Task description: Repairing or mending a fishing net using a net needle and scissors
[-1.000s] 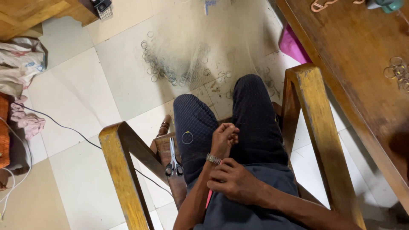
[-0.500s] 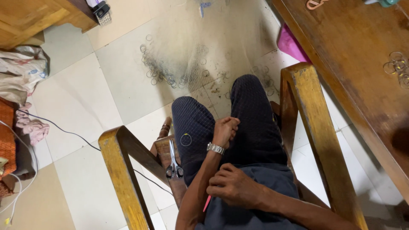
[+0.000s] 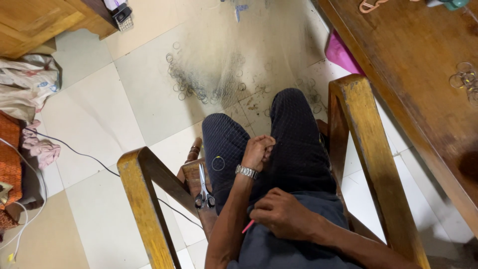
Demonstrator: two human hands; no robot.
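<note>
Scissors (image 3: 204, 187) lie on the seat edge of my wooden chair (image 3: 144, 199), blades pointing away from me, handles toward my body, just beside my left thigh. A thin wire ring (image 3: 218, 163) rests on that thigh, near my left hand (image 3: 257, 152).

My left hand is curled into a loose fist between my knees, the fingers (image 3: 266, 142) drawn together; whether they pinch anything I cannot tell, since the knuckles hide whatever might be inside. A metal watch (image 3: 246, 172) sits on that wrist. My right hand (image 3: 281, 214) lies on my lap against the shirt, fingers bent and closed on the cloth, with a slim pink stick (image 3: 247, 227) poking out below it; I cannot see if the hand grips the stick or only covers it.

More rings (image 3: 199, 87) are scattered over the floor tiles (image 3: 99, 114) ahead of my feet, and a few lie on the brown surface (image 3: 408, 60) to my right.

Risks, as I judge them: the scissors sit close to the seat's edge, so a shift of my leg could knock them off, or my forearm could brush the blades. The ring on my thigh lies loose on sloping cloth; any knee movement could roll it down to join the others on the floor.
</note>
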